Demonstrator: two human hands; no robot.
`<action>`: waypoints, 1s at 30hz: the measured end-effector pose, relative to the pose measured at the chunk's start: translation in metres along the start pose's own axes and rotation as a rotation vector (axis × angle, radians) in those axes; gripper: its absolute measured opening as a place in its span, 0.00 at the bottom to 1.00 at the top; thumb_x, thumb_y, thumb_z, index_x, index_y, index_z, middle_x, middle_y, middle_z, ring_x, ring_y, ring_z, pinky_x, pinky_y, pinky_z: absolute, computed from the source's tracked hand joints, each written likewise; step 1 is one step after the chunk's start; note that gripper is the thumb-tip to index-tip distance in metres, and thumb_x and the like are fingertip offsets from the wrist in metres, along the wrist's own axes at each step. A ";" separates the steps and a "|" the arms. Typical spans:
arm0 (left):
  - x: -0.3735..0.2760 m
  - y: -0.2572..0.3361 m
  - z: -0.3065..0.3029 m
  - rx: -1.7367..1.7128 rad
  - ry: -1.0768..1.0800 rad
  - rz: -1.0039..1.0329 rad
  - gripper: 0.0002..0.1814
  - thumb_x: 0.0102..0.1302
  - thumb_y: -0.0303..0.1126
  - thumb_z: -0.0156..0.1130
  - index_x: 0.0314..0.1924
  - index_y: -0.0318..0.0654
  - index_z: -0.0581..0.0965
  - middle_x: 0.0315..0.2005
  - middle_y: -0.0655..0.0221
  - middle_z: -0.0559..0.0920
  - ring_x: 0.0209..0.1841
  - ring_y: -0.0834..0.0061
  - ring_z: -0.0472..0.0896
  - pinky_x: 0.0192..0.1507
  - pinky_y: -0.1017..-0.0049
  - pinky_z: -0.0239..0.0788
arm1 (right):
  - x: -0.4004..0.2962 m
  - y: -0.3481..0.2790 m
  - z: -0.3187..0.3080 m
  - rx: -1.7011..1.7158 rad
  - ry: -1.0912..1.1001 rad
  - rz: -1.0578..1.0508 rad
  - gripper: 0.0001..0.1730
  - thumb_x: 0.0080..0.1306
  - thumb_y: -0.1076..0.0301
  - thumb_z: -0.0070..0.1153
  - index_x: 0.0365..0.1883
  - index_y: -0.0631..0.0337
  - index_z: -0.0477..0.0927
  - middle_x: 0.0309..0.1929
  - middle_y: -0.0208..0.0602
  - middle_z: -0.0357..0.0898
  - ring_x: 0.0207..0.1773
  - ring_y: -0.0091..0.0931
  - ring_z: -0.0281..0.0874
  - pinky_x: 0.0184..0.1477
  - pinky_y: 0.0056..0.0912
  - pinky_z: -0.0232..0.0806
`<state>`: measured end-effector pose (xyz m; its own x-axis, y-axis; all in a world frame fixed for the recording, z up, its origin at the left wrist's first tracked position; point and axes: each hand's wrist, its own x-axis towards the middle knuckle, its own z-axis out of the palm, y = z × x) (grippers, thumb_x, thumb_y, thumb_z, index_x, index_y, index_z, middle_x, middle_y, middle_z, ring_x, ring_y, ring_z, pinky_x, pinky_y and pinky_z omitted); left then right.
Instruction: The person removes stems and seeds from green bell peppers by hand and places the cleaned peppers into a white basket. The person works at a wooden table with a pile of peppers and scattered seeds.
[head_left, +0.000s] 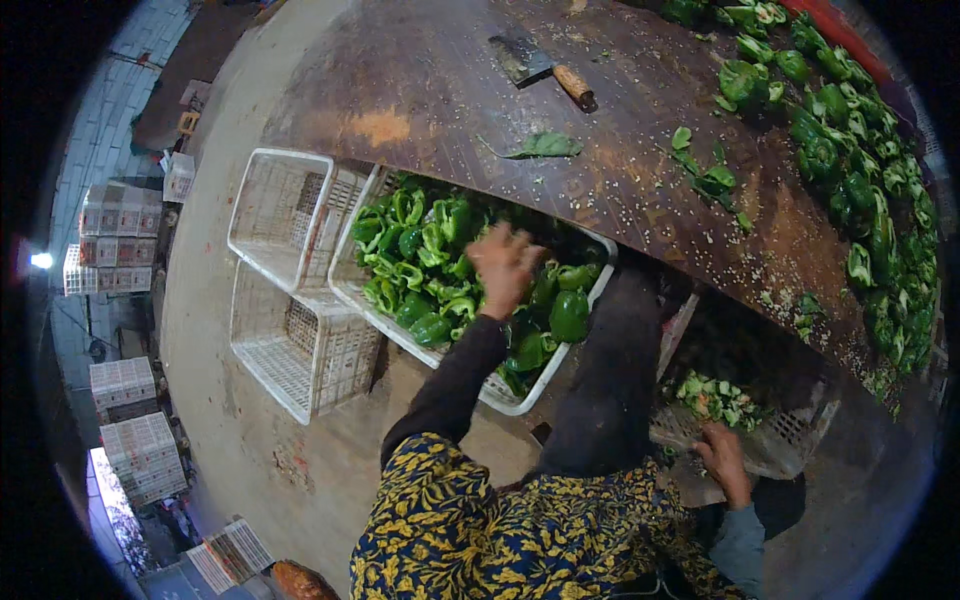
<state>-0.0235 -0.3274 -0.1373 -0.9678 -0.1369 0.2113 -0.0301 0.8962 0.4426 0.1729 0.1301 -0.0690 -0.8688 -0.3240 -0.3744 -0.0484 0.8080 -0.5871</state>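
My left hand (506, 266), slightly blurred and with its fingers apart, is over green bell peppers (431, 330) in a white plastic crate (521, 409). Many of these peppers are cut or split. At the lower right, my right hand (724, 454) is beside a crate (784, 461) with pale green and reddish pepper scraps (724, 401); its fingertips are hard to see, so its hold is unclear. On the brown tabletop above lie a cleaver (536, 64) with a wooden handle, a green leaf (544, 145) and scattered pepper seeds.
Two white crates (274, 217) (281, 352) stand left of the pepper crate. Cut green peppers (855, 172) form a long heap along the table's right side. A leafy sprig (709, 176) lies before it. Stacked crates (120, 236) stand at the far left. My dark-clad leg is beside the pepper crate.
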 end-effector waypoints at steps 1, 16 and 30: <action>0.011 -0.027 -0.014 0.174 0.089 0.074 0.23 0.57 0.48 0.64 0.53 0.51 0.78 0.58 0.61 0.72 0.65 0.55 0.62 0.62 0.52 0.47 | -0.002 0.004 0.000 0.018 0.025 0.001 0.19 0.57 0.68 0.61 0.47 0.66 0.77 0.43 0.51 0.76 0.42 0.47 0.75 0.43 0.50 0.67; 0.071 -0.270 -0.076 -0.034 0.352 -0.157 0.19 0.64 0.33 0.51 0.52 0.31 0.77 0.57 0.53 0.73 0.58 0.55 0.71 0.59 0.64 0.61 | 0.321 -0.034 -0.224 -0.408 0.389 -0.526 0.21 0.58 0.67 0.57 0.50 0.62 0.72 0.45 0.52 0.70 0.51 0.48 0.69 0.53 0.52 0.64; 0.105 0.040 -0.064 -0.612 0.435 0.101 0.17 0.63 0.19 0.50 0.52 0.28 0.76 0.58 0.58 0.72 0.57 0.66 0.72 0.57 0.72 0.64 | 0.445 -0.038 -0.246 -0.710 0.680 -0.396 0.35 0.44 0.74 0.64 0.54 0.61 0.71 0.49 0.50 0.70 0.51 0.47 0.69 0.40 0.50 0.69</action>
<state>-0.1104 -0.3327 -0.0410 -0.7691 -0.3344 0.5446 0.3202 0.5359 0.7812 -0.3333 0.0767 -0.0368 -0.8103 -0.4615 0.3612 -0.4747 0.8783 0.0573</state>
